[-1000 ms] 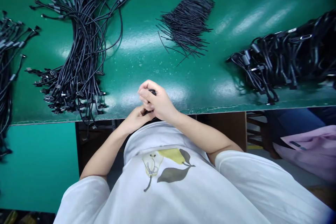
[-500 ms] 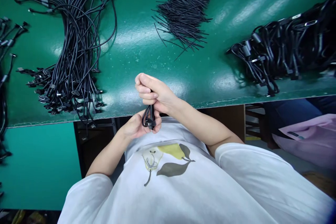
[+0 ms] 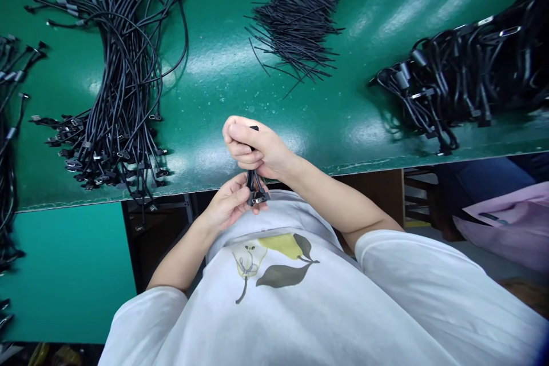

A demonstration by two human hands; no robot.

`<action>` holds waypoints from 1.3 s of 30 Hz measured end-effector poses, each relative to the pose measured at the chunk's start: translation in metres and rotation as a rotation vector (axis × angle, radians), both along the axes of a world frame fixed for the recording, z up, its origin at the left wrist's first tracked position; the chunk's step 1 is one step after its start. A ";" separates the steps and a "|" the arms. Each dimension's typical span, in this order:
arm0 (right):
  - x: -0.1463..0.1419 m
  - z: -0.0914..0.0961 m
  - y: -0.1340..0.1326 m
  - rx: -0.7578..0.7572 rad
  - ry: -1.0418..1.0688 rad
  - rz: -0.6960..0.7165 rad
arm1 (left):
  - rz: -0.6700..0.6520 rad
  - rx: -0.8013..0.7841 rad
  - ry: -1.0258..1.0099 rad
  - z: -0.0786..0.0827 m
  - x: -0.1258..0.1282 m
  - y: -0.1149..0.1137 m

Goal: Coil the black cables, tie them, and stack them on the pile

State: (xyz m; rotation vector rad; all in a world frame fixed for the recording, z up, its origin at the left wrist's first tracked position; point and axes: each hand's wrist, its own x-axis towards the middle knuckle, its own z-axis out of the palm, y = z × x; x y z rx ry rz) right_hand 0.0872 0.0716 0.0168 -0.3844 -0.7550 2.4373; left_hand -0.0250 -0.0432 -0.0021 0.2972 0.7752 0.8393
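A folded black cable [image 3: 258,197] hangs between my hands just past the table's front edge, with metal-tipped connectors at its lower end. My right hand [image 3: 261,148] is closed in a fist around the upper part of the bundle, and a black end pokes out above the fingers. Lower down, my left hand [image 3: 231,200] pinches the bundle near the connectors with thumb and fingers. Whether a tie is wrapped round the cable inside my right fist is hidden.
The green table [image 3: 214,97] bears a large bunch of straight black cables [image 3: 124,63] at left. A pile of short black ties [image 3: 300,17] lies at the back middle, and bundled cables [image 3: 467,74] are stacked at right. Pink cloth [image 3: 510,223] shows below the right edge.
The cable bundle has turned a little in my hands and its loops look less spread. A black end now shows above my right fist. My left hand has shifted slightly up.
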 end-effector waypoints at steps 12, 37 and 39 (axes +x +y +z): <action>0.001 0.001 0.003 0.159 -0.034 0.007 | 0.038 0.018 -0.016 0.004 0.008 0.008; -0.005 0.020 0.015 -0.123 -0.225 -0.127 | 0.144 -0.107 -0.122 0.017 0.013 0.027; -0.006 0.022 0.016 -0.109 -0.229 -0.144 | 0.144 -0.123 -0.094 0.015 0.013 0.028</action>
